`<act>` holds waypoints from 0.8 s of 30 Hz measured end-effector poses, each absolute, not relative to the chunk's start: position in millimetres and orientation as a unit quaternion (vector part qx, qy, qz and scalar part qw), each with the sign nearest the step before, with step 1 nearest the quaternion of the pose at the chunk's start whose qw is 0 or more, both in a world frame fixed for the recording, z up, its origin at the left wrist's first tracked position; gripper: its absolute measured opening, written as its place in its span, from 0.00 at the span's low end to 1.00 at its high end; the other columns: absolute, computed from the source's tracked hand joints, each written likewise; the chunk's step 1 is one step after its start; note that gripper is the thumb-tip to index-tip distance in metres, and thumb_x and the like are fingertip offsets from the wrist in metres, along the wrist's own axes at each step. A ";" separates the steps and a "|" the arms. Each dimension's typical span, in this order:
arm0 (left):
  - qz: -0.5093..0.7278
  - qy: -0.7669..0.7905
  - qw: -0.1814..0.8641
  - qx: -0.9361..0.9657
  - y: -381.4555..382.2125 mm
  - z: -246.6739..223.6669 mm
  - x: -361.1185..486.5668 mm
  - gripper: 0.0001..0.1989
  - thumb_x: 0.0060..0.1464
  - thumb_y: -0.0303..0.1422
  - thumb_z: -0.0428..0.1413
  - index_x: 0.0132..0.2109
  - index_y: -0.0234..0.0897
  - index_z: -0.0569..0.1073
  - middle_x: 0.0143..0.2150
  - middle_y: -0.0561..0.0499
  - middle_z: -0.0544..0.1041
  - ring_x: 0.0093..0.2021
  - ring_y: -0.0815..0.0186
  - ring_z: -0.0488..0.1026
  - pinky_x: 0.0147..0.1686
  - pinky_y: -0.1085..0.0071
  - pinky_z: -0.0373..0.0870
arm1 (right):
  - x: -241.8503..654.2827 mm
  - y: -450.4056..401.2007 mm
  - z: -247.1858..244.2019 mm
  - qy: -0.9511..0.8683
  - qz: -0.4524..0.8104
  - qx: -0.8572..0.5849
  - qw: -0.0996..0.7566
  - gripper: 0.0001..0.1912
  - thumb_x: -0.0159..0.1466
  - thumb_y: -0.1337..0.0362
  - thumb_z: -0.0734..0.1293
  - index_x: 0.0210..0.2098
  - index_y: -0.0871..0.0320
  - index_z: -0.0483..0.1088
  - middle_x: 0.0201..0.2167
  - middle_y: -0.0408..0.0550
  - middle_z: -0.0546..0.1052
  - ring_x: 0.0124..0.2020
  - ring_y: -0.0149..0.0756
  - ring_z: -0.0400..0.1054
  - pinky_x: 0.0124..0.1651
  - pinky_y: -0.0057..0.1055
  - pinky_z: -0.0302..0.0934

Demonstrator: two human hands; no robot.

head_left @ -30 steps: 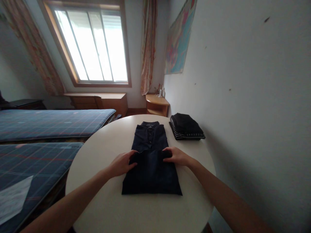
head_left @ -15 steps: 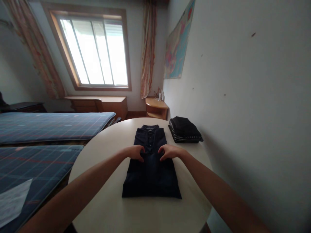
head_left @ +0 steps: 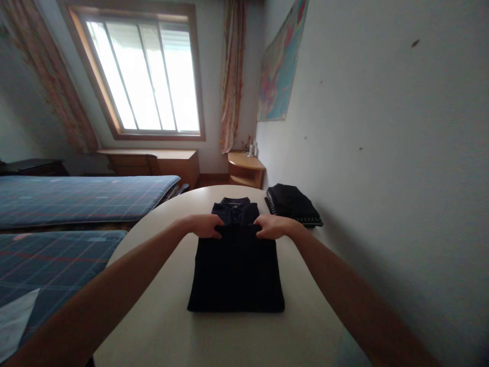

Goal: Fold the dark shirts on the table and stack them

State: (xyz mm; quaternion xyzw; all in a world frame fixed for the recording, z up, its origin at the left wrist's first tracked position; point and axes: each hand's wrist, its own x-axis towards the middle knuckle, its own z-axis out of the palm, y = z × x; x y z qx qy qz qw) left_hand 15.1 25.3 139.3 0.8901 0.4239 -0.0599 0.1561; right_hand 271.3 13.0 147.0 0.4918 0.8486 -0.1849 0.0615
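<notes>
A dark navy collared shirt (head_left: 237, 275) lies folded into a narrow block on the round pale table (head_left: 153, 306), its collar pointing away from me. My left hand (head_left: 208, 226) pinches the left end of a fold edge just below the collar. At the right end of the same edge, my right hand (head_left: 269, 227) grips the cloth between thumb and fingers. The edge between both hands is raised and covers the lower part of the button placket. The fingertips are partly hidden by the fabric.
A stack of folded black clothes (head_left: 293, 203) sits at the table's back right, near the wall. Beds with blue plaid mattresses (head_left: 76, 201) stand to the left, with a paper sheet (head_left: 15, 321) on the nearer one. A wooden corner shelf (head_left: 246, 162) is beyond the table.
Both hands have closed on the shirt and moved slightly away from me. The cloth between them has risen over the placket. The view has shifted slightly.
</notes>
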 end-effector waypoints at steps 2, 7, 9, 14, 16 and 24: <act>-0.031 0.447 0.090 0.889 36.8 146.7 13.9 0.08 0.54 0.34 0.58 0.41 0.38 0.78 0.38 0.49 0.81 0.39 0.59 0.77 0.39 0.70 0.70 | 271.7 22.8 152.3 0.850 -0.111 0.514 0.003 0.12 0.59 0.67 0.66 0.41 0.62 0.77 0.39 0.54 0.80 0.40 0.41 0.74 0.40 0.28 0.63; 0.014 0.503 0.003 0.864 57.3 125.2 22.9 0.12 0.59 0.33 0.52 0.48 0.38 0.75 0.49 0.41 0.78 0.52 0.49 0.74 0.51 0.57 0.68 | 262.8 50.8 127.7 0.804 -0.020 0.591 -0.067 0.18 0.66 0.63 0.62 0.53 0.58 0.72 0.52 0.57 0.77 0.52 0.46 0.71 0.50 0.35 0.64; 0.004 0.506 -0.003 0.863 59.9 105.1 26.3 0.11 0.58 0.31 0.53 0.47 0.38 0.76 0.49 0.41 0.79 0.52 0.48 0.74 0.52 0.56 0.68 | 259.3 56.1 107.6 0.798 -0.027 0.600 -0.054 0.17 0.66 0.64 0.62 0.53 0.57 0.72 0.51 0.57 0.77 0.52 0.46 0.72 0.49 0.35 0.64; -0.009 0.499 0.000 0.867 58.6 67.5 25.1 0.14 0.59 0.32 0.52 0.51 0.36 0.74 0.52 0.39 0.77 0.52 0.50 0.75 0.51 0.57 0.69 | 260.5 55.2 70.2 0.794 -0.038 0.606 -0.032 0.16 0.66 0.63 0.62 0.50 0.58 0.73 0.51 0.57 0.77 0.52 0.46 0.72 0.49 0.35 0.65; -0.011 0.492 0.002 0.871 56.5 64.9 22.7 0.15 0.59 0.32 0.52 0.52 0.36 0.73 0.53 0.39 0.76 0.52 0.49 0.75 0.52 0.57 0.69 | 262.9 53.9 66.1 0.798 -0.038 0.600 -0.027 0.17 0.65 0.61 0.63 0.50 0.57 0.74 0.52 0.56 0.77 0.53 0.46 0.72 0.50 0.35 0.64; -0.061 0.441 0.031 0.895 18.4 84.5 18.3 0.12 0.51 0.34 0.59 0.44 0.37 0.77 0.45 0.41 0.79 0.46 0.50 0.77 0.44 0.61 0.73 | 262.5 19.4 83.5 0.835 -0.055 0.546 0.025 0.18 0.57 0.58 0.68 0.47 0.53 0.77 0.48 0.53 0.80 0.49 0.48 0.74 0.46 0.34 0.65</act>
